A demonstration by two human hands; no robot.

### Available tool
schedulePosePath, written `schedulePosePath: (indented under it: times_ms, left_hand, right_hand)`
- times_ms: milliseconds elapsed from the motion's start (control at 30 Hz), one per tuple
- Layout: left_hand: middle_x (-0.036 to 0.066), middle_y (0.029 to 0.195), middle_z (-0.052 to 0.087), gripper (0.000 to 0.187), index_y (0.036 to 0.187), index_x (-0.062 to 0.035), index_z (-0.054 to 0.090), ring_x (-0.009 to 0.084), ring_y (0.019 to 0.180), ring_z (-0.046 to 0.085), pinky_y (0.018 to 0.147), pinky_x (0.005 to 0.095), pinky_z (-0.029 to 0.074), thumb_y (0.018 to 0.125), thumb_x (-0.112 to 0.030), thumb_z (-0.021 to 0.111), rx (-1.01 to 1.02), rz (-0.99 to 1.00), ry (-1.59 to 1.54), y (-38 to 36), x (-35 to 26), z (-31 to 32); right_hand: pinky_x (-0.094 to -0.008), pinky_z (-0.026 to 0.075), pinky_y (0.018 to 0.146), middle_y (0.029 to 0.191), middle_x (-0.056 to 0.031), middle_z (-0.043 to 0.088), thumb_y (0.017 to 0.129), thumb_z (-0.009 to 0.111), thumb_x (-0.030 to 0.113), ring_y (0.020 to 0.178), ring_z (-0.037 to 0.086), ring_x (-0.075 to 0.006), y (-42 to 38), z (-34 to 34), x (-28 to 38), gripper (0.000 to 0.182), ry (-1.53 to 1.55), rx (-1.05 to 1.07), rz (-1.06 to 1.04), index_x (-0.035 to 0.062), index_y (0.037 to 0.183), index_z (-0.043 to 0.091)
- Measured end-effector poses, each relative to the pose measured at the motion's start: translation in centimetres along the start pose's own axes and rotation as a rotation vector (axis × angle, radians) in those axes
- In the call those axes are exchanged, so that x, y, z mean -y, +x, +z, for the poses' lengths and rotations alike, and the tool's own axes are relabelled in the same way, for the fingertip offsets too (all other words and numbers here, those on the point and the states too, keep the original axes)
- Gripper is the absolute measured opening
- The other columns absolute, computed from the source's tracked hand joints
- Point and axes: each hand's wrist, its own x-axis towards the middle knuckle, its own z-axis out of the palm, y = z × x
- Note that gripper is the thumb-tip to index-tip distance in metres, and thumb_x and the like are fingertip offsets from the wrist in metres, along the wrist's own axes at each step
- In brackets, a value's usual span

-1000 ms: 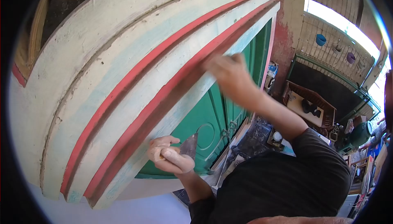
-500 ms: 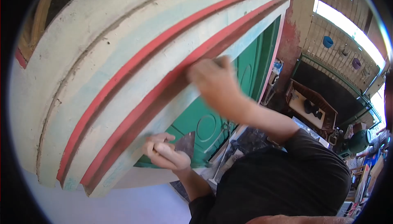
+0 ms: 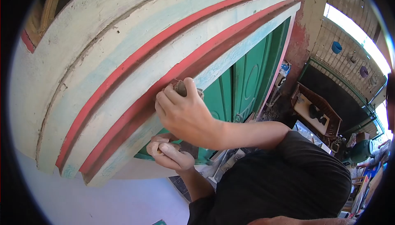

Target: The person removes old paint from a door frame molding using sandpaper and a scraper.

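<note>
My right hand (image 3: pixel 181 112) is closed around a small grey-green pad (image 3: pixel 180 88), pressed up to the recessed edge of the lower red moulding (image 3: pixel 144 101). Its kind is hard to make out behind the fingers. Just below, my left hand (image 3: pixel 169 154) is wrapped round the handle of a putty knife (image 3: pixel 189 149), whose dark, flat blade points toward the door and is partly covered by my right wrist. Pale dust coats the left fingers. A worn white-and-light-blue band (image 3: pixel 224 60) runs under the lower moulding, above the green panelled door (image 3: pixel 247 77).
Another red moulding (image 3: pixel 119 70) curves above, on the cream wall (image 3: pixel 82 27). Down to the right are a wooden crib-like frame (image 3: pixel 316 112), a green drum (image 3: pixel 362 151) and a stack of clutter. A blue pot (image 3: pixel 336 47) hangs on the far plank wall.
My right hand has moved down and left along the lower moulding, from a blur to a sharp view. My left hand stays nearly in place with the putty knife. The view has shifted slightly.
</note>
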Motion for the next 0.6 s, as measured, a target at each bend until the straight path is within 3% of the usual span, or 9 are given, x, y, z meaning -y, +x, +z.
schedulePosePath:
  times_ms: [67, 200, 300, 367, 433, 500, 567, 600]
  left_hand:
    - [0.010, 0.088, 0.045, 0.018, 0.109, 0.0031, 0.043, 0.0191, 0.067, 0.047, 0.065, 0.0316, 0.038, 0.109, -0.014, 0.036, -0.002, 0.044, 0.012, 0.3, 0.4, -0.4]
    - [0.010, 0.081, 0.049, 0.018, 0.109, 0.0028, 0.044, 0.0161, 0.068, 0.045, 0.063, 0.0308, 0.037, 0.109, -0.013, 0.034, -0.066, -0.087, 0.115, -0.3, 0.1, -3.9]
    - [0.011, 0.082, 0.050, 0.020, 0.108, 0.0035, 0.045, 0.0162, 0.069, 0.046, 0.064, 0.0310, 0.038, 0.109, -0.014, 0.035, -0.090, -0.151, 0.062, -0.7, -0.5, -3.5]
    - [0.013, 0.086, 0.052, 0.023, 0.108, 0.0040, 0.046, 0.0164, 0.070, 0.047, 0.064, 0.0304, 0.038, 0.110, -0.016, 0.035, -0.046, -0.143, 0.030, -0.9, -0.4, -2.7]
    - [0.014, 0.090, 0.052, 0.025, 0.108, 0.0039, 0.046, 0.0172, 0.069, 0.048, 0.064, 0.0308, 0.038, 0.111, -0.018, 0.034, -0.136, 0.092, 0.349, -0.8, -0.3, -1.5]
    - [0.014, 0.091, 0.051, 0.027, 0.109, 0.0041, 0.046, 0.0185, 0.070, 0.048, 0.065, 0.0322, 0.040, 0.111, -0.020, 0.034, -0.117, 0.148, 0.410, -0.7, 0.2, -2.5]
    - [0.012, 0.087, 0.048, 0.027, 0.106, 0.0028, 0.046, 0.0185, 0.067, 0.047, 0.066, 0.0319, 0.042, 0.111, -0.020, 0.034, -0.150, -0.092, 0.097, -0.5, -0.8, -2.9]
    - [0.009, 0.083, 0.045, 0.026, 0.100, 0.0006, 0.045, 0.0166, 0.063, 0.044, 0.063, 0.0294, 0.041, 0.111, -0.021, 0.034, -0.190, -0.108, 0.100, -0.4, -1.0, -3.0]
  right_hand:
    - [-0.0438, 0.044, 0.086, 0.090, -0.0034, 0.061, 0.076, 0.066, 0.014, 0.094, 0.062, -0.0204, -0.6, 0.8, -1.6, 0.015, 0.225, -0.122, 0.001, 0.0096, 0.090, 0.069]
    - [-0.0455, 0.043, 0.084, 0.090, -0.0026, 0.062, 0.077, 0.066, 0.013, 0.092, 0.062, -0.0201, -2.6, 1.7, -10.0, 0.016, 0.009, -0.057, 0.270, 0.0111, 0.093, 0.069]
    - [-0.0478, 0.043, 0.084, 0.089, -0.0047, 0.062, 0.078, 0.066, 0.016, 0.091, 0.063, -0.0224, -1.4, 2.0, -5.0, 0.015, -0.060, 0.005, 0.166, 0.0097, 0.091, 0.070]
    - [-0.0487, 0.043, 0.083, 0.088, -0.0064, 0.062, 0.080, 0.065, 0.019, 0.090, 0.061, -0.0251, 0.0, 1.2, 1.1, 0.016, 0.044, -0.060, 0.022, 0.0084, 0.089, 0.071]
    - [-0.0505, 0.045, 0.084, 0.089, -0.0073, 0.062, 0.080, 0.065, 0.021, 0.090, 0.059, -0.0268, 1.4, -0.7, 4.7, 0.017, 0.086, -0.033, -0.100, 0.0087, 0.089, 0.072]
    - [-0.0509, 0.045, 0.085, 0.090, -0.0068, 0.063, 0.080, 0.065, 0.021, 0.091, 0.059, -0.0261, 1.3, -0.5, 3.8, 0.016, 0.177, -0.059, -0.096, 0.0093, 0.089, 0.072]
    - [-0.0509, 0.046, 0.086, 0.090, -0.0060, 0.063, 0.079, 0.065, 0.019, 0.092, 0.058, -0.0249, 0.1, 0.3, 1.8, 0.016, 0.232, -0.112, -0.048, 0.0103, 0.091, 0.072]
    - [-0.0505, 0.046, 0.086, 0.089, -0.0057, 0.062, 0.079, 0.066, 0.018, 0.092, 0.059, -0.0244, -0.9, 1.3, -0.4, 0.016, 0.196, -0.146, -0.008, 0.0107, 0.092, 0.071]
